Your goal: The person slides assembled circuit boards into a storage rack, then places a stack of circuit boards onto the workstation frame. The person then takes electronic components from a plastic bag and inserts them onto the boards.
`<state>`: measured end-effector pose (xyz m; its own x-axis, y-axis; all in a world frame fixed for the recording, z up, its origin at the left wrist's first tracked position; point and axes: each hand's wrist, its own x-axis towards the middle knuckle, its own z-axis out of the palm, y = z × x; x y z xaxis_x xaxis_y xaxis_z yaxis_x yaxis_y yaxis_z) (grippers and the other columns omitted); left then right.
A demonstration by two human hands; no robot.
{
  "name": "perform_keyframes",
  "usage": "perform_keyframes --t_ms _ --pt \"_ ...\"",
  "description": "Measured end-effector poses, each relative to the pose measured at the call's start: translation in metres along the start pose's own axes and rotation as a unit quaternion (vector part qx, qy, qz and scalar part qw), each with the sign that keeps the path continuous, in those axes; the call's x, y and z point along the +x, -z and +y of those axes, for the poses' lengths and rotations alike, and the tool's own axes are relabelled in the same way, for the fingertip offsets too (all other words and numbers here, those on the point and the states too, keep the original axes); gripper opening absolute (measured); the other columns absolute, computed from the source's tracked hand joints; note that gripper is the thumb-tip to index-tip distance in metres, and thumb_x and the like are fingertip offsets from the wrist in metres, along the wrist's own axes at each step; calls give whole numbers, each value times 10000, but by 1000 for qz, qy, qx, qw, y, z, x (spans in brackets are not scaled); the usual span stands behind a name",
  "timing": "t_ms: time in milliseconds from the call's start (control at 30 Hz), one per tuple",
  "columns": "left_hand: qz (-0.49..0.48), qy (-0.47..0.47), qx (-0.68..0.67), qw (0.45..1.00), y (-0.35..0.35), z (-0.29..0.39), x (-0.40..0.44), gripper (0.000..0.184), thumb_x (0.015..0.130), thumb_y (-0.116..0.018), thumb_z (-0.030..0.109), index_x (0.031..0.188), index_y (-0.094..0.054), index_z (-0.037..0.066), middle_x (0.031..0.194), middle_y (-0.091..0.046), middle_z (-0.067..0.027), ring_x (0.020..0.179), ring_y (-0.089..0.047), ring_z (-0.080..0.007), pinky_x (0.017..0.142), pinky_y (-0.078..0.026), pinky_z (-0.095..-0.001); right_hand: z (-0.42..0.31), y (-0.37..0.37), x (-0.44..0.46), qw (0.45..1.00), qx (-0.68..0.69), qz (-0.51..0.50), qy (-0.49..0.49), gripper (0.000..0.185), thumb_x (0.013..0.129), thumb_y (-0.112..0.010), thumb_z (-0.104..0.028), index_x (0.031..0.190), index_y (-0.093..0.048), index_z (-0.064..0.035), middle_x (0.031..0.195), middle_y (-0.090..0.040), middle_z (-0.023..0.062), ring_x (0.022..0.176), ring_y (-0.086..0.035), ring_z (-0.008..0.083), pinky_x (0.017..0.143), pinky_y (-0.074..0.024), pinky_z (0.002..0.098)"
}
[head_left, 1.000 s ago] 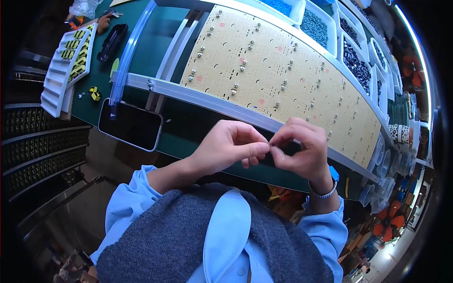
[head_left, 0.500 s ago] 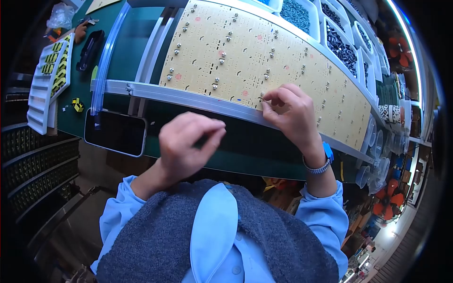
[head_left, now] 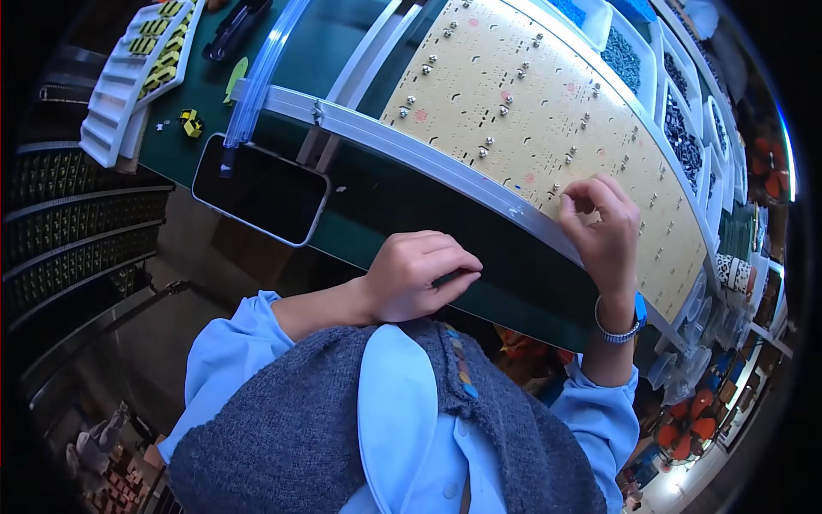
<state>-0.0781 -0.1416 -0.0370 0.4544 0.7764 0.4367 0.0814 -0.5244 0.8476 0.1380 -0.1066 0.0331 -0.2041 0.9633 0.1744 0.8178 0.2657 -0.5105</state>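
My right hand is over the lower edge of the tan circuit board panel, its thumb and forefinger pinched together; whatever is between them is too small to make out. Nearer my body, my left hand hovers above the green table, fingers bent and thumb close to the fingertips. Anything in it is hidden. Small silvery parts stand in rows on the panel. A metal rail runs along the panel's near edge, between my two hands.
Left of the panel are a phone, clear plastic tubes, a small yellow-black part and a white tray of similar parts. White bins of blue-green parts and dark parts line the far side.
My hands were together above the near table edge, then parted. My right hand moved up to the panel; my left drew back toward my body. The camera view has shifted.
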Motion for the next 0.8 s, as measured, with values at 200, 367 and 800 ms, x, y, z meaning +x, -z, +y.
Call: perform_keyframes --t_ms 200,367,800 --pt "12 75 39 996 -7 -1 4 94 657 -664 22 734 -610 15 655 -591 -98 582 -586 -213 521 -468 -282 0 -1 -4 999 -11 28 18 63 663 -616 -24 669 -555 -12 610 -513 82 565 -527 193 524 -429 282" --pt "-111 33 49 992 2 -21 13 100 674 -665 86 694 -582 35 617 -566 -88 552 -569 -214 506 -460 -291 -10 -2 -10 998 -12 65 18 65 641 -620 -8 655 -557 -15 598 -510 74 550 -517 186 516 -423 281" --pt "-11 -36 -73 997 40 -3 -67 78 572 -632 66 569 -554 61 515 -504 -55 470 -518 -202 441 -386 -286 -92 -112 -4 963 145 -94 205 106 654 -626 -95 728 -572 -42 690 -528 71 656 -551 221 550 -463 318"
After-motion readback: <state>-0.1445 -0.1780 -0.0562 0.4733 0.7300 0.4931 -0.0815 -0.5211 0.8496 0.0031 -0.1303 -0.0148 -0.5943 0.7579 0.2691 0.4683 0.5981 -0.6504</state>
